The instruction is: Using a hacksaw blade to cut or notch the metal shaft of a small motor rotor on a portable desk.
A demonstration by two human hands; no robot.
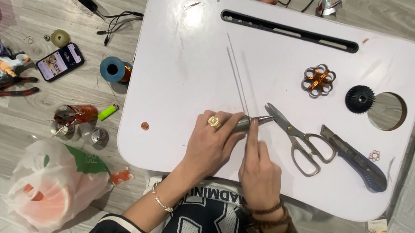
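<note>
A small grey metal tool (249,122) is lying low across the white surface (181,73), its tip poking out past the fingers toward the scissors (298,139). The left hand (211,145) is wrapping closed fingers around its body, seemingly to steady it, while the right hand (259,169) is pressing an extended forefinger along it. Thin wires (236,79) are running away from the fingertips. The tool's body is hidden under the left hand.
</note>
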